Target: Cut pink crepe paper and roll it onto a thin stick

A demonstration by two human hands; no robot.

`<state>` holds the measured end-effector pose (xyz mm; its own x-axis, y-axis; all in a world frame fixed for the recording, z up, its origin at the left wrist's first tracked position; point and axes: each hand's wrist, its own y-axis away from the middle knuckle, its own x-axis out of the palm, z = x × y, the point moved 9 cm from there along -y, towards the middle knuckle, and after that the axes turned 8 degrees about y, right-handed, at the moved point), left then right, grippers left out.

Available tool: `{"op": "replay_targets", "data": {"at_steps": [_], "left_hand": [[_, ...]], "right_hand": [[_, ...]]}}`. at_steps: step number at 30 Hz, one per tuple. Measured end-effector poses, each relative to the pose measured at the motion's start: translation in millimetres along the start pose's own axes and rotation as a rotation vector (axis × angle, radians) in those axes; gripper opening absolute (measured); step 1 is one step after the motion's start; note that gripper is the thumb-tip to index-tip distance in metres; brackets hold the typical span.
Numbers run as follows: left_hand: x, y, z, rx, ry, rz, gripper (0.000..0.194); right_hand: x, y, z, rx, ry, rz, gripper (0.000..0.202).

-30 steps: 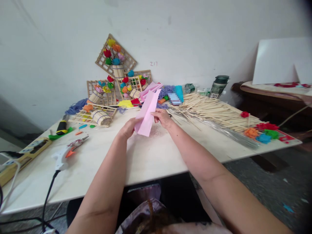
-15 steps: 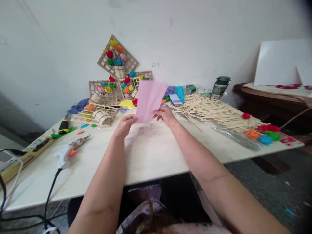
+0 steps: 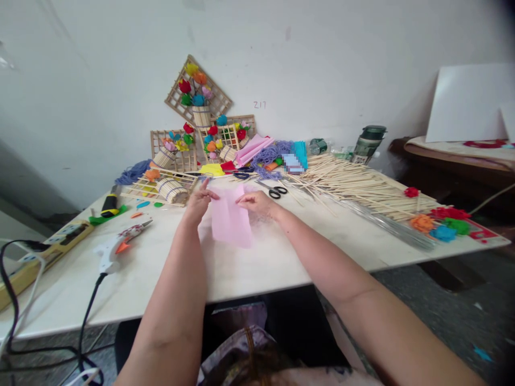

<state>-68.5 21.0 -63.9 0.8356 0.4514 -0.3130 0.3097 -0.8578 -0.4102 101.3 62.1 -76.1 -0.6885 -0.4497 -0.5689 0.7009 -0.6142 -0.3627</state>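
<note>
A sheet of pink paper hangs down between my hands, low over the white table. My left hand pinches its upper left side, with the index finger pointing up. At the upper right of the sheet, my right hand grips it between thumb and fingers. Black-handled scissors lie on the table just beyond my right hand. More pink paper rests farther back, beside purple yarn.
A glue gun and a power strip are on the left. Lattice panels with flower baskets stand at the wall. Many thin wooden sticks and coloured paper flowers spread over the right. A dark green bottle stands behind.
The pink sheet has swung from standing up above my hands to hanging down toward me. The scissors and the pink paper behind have come into sight.
</note>
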Motion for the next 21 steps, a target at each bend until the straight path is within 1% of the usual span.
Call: {"op": "replay_targets", "data": {"at_steps": [2,4,6,8,9,10,12,14,16,17,18,21], "left_hand": [[-7.5,-1.1,7.8,-0.031,-0.225,-0.015,0.03],[-11.5,-2.2,12.9,-0.062,-0.431,0.003,0.033],[-11.6,-3.6,11.3,-0.064,-0.583,0.032,0.034],[-6.7,-4.8,3.8,-0.032,-0.68,0.061,0.035],[-1.1,-4.9,-0.5,-0.008,-0.709,0.086,0.035],[7.6,-4.3,-3.3,0.013,-0.73,0.136,0.034],[31.1,0.2,-3.4,0.043,-0.76,0.279,0.036],[55.5,9.3,6.4,0.022,-0.829,0.449,0.042],[75.8,21.7,19.7,0.004,-0.928,0.624,0.045],[79.6,25.6,25.5,-0.02,-0.971,0.655,0.047],[80.3,27.8,29.7,-0.046,-1.007,0.658,0.048],[75.3,28.8,34.4,-0.102,-1.06,0.613,0.052]], "right_hand": [[14.0,-0.4,0.4,-0.057,0.168,0.044,0.021],[30.4,1.0,3.2,-0.136,0.324,0.129,0.024],[43.9,3.5,5.9,-0.201,0.44,0.209,0.03],[51.0,5.2,7.8,-0.231,0.515,0.247,0.035],[52.2,5.5,8.6,-0.236,0.544,0.25,0.037],[52.7,5.7,9.4,-0.237,0.569,0.249,0.038],[52.7,5.9,10.7,-0.238,0.614,0.243,0.039],[53.3,6.5,10.1,-0.232,0.662,0.251,0.036],[54.5,7.5,8.0,-0.227,0.711,0.271,0.033],[54.3,7.9,6.4,-0.221,0.736,0.275,0.034],[53.2,7.9,4.6,-0.212,0.758,0.271,0.036],[44.4,6.1,-2.0,-0.162,0.821,0.219,0.047]]}}
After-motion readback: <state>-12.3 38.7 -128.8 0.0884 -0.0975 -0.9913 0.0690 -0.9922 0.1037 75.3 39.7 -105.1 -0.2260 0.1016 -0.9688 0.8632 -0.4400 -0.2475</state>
